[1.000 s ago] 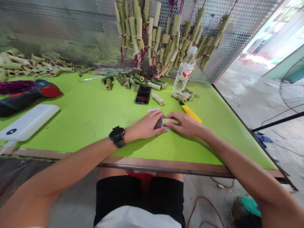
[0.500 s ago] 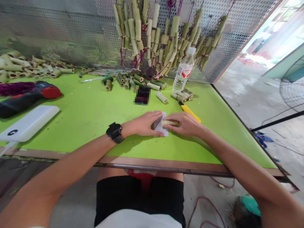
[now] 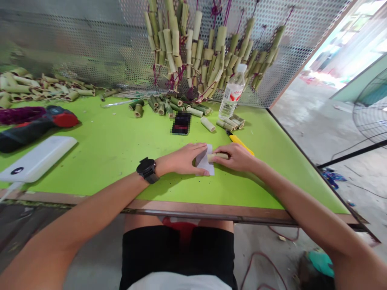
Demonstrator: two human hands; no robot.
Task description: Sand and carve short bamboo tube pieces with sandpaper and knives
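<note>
A small whitish sheet [image 3: 207, 163] lies on the green tabletop [image 3: 169, 189]. My left hand [image 3: 189, 159] rests on its left part, thumb and fingers spread apart, pressing it at the top and bottom edges. From the right, my right hand [image 3: 237, 157] grips a short pale bamboo tube [image 3: 218, 156] between thumb and fingers. The tube's left end is over the sheet; whether it touches the sheet is hard to tell. Just behind my right hand lies a yellow cutter [image 3: 242, 144].
Behind the hands are a phone [image 3: 181, 123], loose bamboo pieces [image 3: 208, 124] and a water bottle [image 3: 232, 93]. Strung bamboo [image 3: 173, 40] hangs on the mesh panel. A power tool [image 3: 42, 123], a white power bank [image 3: 39, 158] and a bamboo pile [image 3: 39, 86] occupy the left.
The tube and my right hand have shifted very slightly to the right over the sheet. My left hand keeps its place on the sheet. The view has tilted slightly.
</note>
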